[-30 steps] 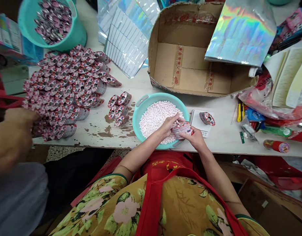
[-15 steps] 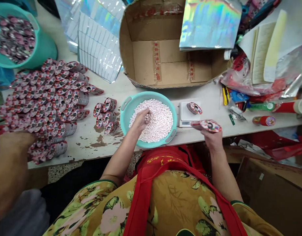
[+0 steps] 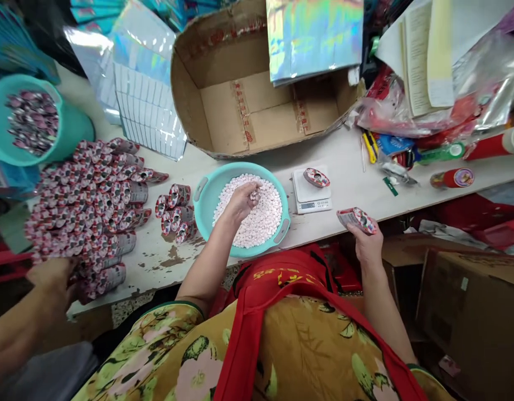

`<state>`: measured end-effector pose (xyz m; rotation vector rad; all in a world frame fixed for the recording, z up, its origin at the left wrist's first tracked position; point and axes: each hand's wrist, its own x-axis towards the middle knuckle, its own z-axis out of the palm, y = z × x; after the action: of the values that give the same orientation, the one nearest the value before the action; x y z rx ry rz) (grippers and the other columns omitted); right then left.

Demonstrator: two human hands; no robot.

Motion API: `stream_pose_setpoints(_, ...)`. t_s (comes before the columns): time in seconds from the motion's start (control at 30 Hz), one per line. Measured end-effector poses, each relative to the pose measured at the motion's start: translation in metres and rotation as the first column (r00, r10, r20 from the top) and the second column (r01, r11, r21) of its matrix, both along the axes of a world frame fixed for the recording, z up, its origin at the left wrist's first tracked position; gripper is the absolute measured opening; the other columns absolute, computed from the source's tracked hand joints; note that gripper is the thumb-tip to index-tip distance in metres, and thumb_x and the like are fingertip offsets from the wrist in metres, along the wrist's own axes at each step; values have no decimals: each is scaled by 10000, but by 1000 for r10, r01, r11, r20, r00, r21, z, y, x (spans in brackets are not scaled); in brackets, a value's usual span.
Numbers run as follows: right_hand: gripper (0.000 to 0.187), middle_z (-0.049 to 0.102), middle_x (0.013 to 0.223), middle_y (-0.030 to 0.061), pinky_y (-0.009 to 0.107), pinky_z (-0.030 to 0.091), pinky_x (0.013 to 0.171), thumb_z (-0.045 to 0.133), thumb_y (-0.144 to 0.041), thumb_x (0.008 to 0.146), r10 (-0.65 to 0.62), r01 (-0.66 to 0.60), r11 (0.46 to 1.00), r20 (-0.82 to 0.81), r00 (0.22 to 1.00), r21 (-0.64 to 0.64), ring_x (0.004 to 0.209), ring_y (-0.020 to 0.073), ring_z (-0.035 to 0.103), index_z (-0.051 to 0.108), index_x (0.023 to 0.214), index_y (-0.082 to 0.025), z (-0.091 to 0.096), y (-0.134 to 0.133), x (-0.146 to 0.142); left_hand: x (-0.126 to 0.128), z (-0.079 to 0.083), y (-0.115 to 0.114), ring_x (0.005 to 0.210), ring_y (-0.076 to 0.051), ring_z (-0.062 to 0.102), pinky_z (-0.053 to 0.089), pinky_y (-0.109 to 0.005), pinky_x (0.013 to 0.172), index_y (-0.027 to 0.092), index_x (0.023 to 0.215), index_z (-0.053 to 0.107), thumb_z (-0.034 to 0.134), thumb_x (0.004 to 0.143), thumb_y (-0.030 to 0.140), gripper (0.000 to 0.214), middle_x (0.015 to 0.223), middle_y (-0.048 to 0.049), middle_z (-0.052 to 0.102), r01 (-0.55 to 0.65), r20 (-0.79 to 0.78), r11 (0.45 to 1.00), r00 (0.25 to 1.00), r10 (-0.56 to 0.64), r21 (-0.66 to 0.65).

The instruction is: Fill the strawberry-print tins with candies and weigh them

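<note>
My left hand (image 3: 240, 201) is over the turquoise basin (image 3: 199, 214), fingers curled around a few small pale pink pellets. Many more of these pellets (image 3: 261, 220) fill the basin's bottom. At the front edge of the table, my right hand (image 3: 369, 240) grips a red printed pouch (image 3: 357, 220) with an opening at its top. A similar pouch (image 3: 316, 177) rests on the white digital scale (image 3: 313, 206), between the basin and my right hand. Left of the basin stands a small group of pouches (image 3: 177, 213).
A co-worker's hand (image 3: 52, 278) is beside a large cluster of pouches (image 3: 90, 206) at the left. Behind that stands a turquoise bucket (image 3: 77, 125) of small wrapped pieces. An open cardboard box (image 3: 219, 122) sits at the back; pens, bags and a roll (image 3: 453, 178) lie right.
The whole view has shifted and tilted. My left hand stays over the pellets, fingers still curled. My right hand, still gripping its pouch, has turned and sits farther from the scale.
</note>
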<state>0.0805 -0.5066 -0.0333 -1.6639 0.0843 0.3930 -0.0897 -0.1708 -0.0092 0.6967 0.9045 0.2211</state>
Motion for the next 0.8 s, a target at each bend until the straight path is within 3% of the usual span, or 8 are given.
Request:
stream_pose_setpoints(0.17,617,721,936,26,426,545,939,942,-339,471,30,-31,997,-20,999,-65,847,195,678,648,985,-166,-5,-2,0,30,17,-16,410,-18,356,151,-161,393,132,704,570,833,698,415,386,534,59,456,154,7,988,988,-154,30)
stream_pose_setpoints(0.27,621,731,961,40,412,541,927,937,-374,489,141,-140,982,-4,990,-124,874,206,675,667,1009,-166,1,9,0,45,27,-37,389,-24,260,93,-205,413,134,789,649,827,698,462,384,487,74,423,267,-19,952,963,-268,151)
stream_pose_setpoints(0.43,588,721,1059,70,397,532,946,903,-444,564,333,-317,929,59,941,-193,974,226,673,690,1043,-178,9,39,-4,50,37,-76,459,-58,321,186,-217,477,133,853,715,775,734,537,425,496,55,452,399,2,857,906,-423,327)
stream_pose_setpoints(0.57,635,727,1083,89,403,525,957,901,-456,563,317,-299,933,66,946,-200,977,228,671,690,1085,-162,-1,50,-2,56,27,-81,536,-98,422,295,-222,557,154,859,699,682,835,499,347,556,36,504,408,-55,786,899,-434,465)
stream_pose_setpoints(0.63,660,737,1062,96,410,529,945,911,-458,536,281,-271,942,26,959,-199,947,231,676,694,1075,-145,-8,47,1,68,17,-76,614,-131,498,329,-232,616,180,903,710,649,882,420,248,620,17,561,430,-197,644,894,-403,633)
stream_pose_setpoints(0.7,661,745,1030,93,411,535,929,913,-466,529,258,-253,945,-3,966,-206,917,229,678,700,1062,-138,-14,39,5,88,6,-69,700,-171,561,333,-247,666,223,1021,727,648,900,335,182,684,-4,610,511,-375,403,850,-371,759)
stream_pose_setpoints(0.8,651,752,994,82,398,548,888,908,-479,537,222,-216,952,6,975,-218,891,223,677,704,1054,-141,-21,27,12,124,-7,-63,747,-216,609,312,-270,680,244,1108,724,626,912,206,222,701,-46,639,661,-588,67,705,-396,747)
